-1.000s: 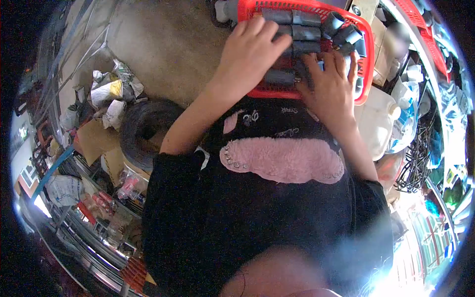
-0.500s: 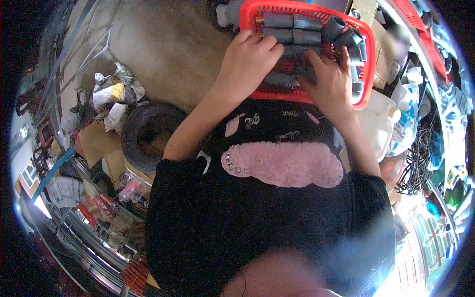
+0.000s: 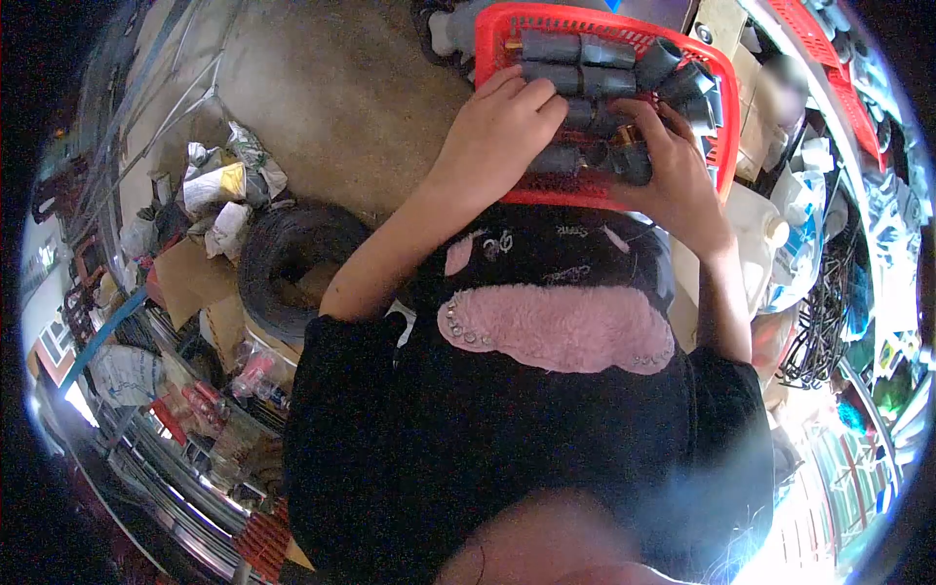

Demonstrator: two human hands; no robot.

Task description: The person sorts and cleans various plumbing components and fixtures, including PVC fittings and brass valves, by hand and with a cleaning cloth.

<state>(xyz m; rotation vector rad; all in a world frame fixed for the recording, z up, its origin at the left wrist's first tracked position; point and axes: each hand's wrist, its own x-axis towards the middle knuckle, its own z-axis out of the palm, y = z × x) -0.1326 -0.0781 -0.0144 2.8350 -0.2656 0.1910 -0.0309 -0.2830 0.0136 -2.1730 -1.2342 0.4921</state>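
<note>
A red plastic basket (image 3: 729,146) holds grey pipe fittings (image 3: 609,51), several laid in rows and others tilted at its right end. My left hand (image 3: 502,132) reaches over the basket's left side, fingers curled around the end of a grey fitting in the rows; its fingertips are partly hidden. My right hand (image 3: 678,175) is closed on a grey pipe fitting with a brass threaded end (image 3: 629,141), held over the front right of the basket with the brass part facing up and left. Another grey fitting (image 3: 554,159) lies by the front wall.
A coil of black tubing (image 3: 283,263) lies on the left, near crumpled wrappers (image 3: 219,185) and cardboard (image 3: 195,283). A white jug (image 3: 756,239) stands right of the basket, with bundled black wire (image 3: 819,341) beyond it. Another red basket (image 3: 848,93) is at the far right.
My right hand has turned and shifted slightly right, and the brass-ended fitting now shows in its fingers. My left hand has moved slightly along the rows.
</note>
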